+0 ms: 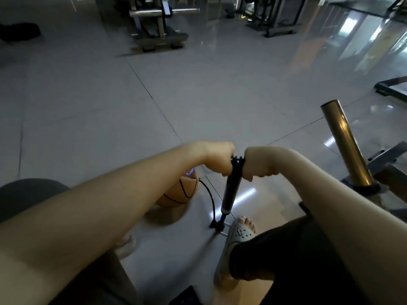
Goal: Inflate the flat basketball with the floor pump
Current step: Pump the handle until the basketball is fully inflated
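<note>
A black floor pump (230, 190) stands upright on the tiled floor between my feet. My left hand (218, 158) is closed around the left end of its T-handle, and my right hand (256, 165) around the right end. The handle sits low, close to the top of the barrel. An orange basketball (179, 193) lies on the floor left of the pump, partly hidden by my left forearm. A thin black hose (210, 198) curves from the pump's base up to the ball. My right foot in a grey sandal (237, 236) rests on the pump's foot plate.
A brass-coloured metal tube (345, 144) on a gym-machine frame rises at the right, close to my right arm. Weight machines (158, 25) stand at the far side of the room. A dark round seat (28, 194) is at the left.
</note>
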Action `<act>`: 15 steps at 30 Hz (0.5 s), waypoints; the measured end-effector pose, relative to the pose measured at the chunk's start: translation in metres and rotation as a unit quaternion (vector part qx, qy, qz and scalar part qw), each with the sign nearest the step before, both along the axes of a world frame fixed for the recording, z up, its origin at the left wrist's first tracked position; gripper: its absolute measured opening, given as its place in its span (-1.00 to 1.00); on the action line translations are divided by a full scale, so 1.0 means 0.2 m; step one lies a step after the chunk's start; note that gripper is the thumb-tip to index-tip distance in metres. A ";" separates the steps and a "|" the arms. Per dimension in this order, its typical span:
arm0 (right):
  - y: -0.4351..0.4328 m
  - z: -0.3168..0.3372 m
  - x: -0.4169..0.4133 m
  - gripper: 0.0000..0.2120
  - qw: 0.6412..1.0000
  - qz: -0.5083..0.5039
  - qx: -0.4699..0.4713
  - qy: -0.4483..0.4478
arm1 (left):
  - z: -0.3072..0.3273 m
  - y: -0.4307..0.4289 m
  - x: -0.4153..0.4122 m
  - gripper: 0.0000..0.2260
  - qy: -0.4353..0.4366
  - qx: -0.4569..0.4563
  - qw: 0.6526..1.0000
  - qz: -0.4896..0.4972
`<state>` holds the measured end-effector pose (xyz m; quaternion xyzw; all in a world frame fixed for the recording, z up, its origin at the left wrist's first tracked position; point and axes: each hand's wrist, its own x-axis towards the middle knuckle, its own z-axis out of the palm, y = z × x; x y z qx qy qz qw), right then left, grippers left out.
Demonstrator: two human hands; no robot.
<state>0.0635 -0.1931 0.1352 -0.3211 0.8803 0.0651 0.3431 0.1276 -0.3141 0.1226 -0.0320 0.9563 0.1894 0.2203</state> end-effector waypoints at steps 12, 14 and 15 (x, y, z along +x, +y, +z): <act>0.02 -0.76 0.13 -0.82 0.992 0.024 0.093 0.084 | -0.74 0.12 0.14 -0.90 -0.016 -0.039 0.998 0.038; 0.04 -0.76 0.13 -0.83 0.991 0.016 0.099 0.089 | -0.72 0.13 0.14 -0.91 -0.029 -0.038 0.998 0.035; 0.04 -0.73 0.15 -0.82 0.990 0.009 0.102 0.100 | -0.69 0.14 0.15 -0.95 -0.037 -0.046 0.998 0.029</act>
